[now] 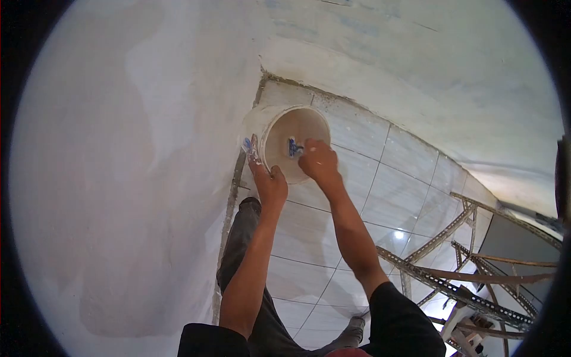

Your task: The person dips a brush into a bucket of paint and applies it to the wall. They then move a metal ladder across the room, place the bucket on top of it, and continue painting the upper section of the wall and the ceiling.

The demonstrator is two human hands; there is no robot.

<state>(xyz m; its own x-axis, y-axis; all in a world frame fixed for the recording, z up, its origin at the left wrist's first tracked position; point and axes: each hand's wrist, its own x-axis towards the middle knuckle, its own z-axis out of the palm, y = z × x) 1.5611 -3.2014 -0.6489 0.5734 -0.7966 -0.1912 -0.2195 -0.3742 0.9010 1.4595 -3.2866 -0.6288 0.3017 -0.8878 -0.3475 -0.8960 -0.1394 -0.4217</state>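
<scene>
A whitish bucket (pixel 296 111) leans with its mouth toward me, in the corner between the walls. My left hand (pixel 267 178) grips its near left side, thumb at the rim and white-smeared fingers along the outside. By those fingertips shows a small blue-and-white patch (pixel 247 144). My right hand (pixel 319 160) reaches over the bucket's right rim, its fingers closed on a small tool with a blue head (pixel 292 147). That head is inside the bucket, against its pale interior. I cannot tell the tool's exact kind.
Patchy plastered walls (pixel 172 149) rise at left and behind the bucket. Pale grey tiles (pixel 351 178) cover the floor, with a rough, dirty strip along the wall base. Perforated metal framing (pixel 440 276) stands at the lower right. My legs (pixel 238 250) are below.
</scene>
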